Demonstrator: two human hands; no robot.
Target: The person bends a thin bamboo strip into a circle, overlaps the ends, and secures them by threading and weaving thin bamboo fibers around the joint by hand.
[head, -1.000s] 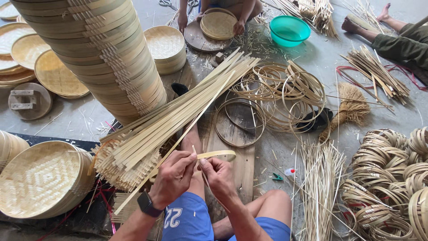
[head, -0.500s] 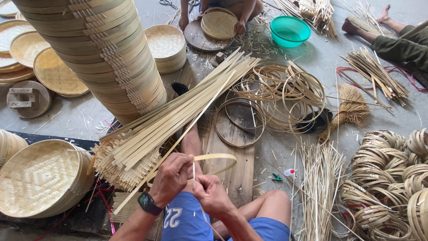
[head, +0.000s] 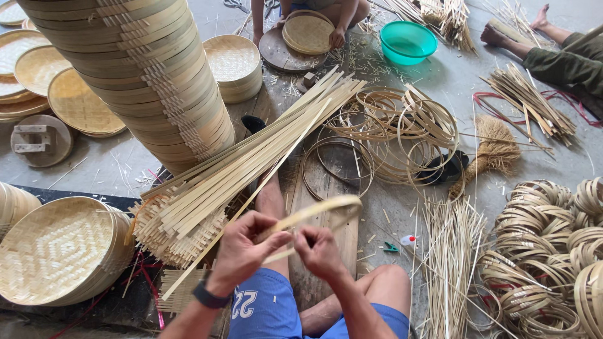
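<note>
I sit on the floor with a pale bamboo strip [head: 326, 207] bent into a loop in front of me. My left hand [head: 248, 248] pinches the strip where its ends overlap. My right hand [head: 320, 251] grips the same spot from the other side, fingers closed on the strip. The loop arcs out over a wooden board [head: 330, 182] between my legs. A long bundle of flat bamboo strips [head: 251, 163] lies diagonally just left of my hands, and one thin strip runs under my left hand.
A tall stack of bamboo steamer rings [head: 138, 69] rises at left, woven lids [head: 53, 251] at lower left. Loose bamboo hoops [head: 396, 135], a small broom [head: 493, 150], coiled rings [head: 553, 251] and thin splints [head: 449, 263] lie right. Another person's hands hold a woven lid [head: 308, 31] beyond; a green bowl [head: 408, 41] nearby.
The strip, earlier a short curved piece, is now bent into a wider loop. My hands have come together at its overlapping ends and shifted slightly right.
</note>
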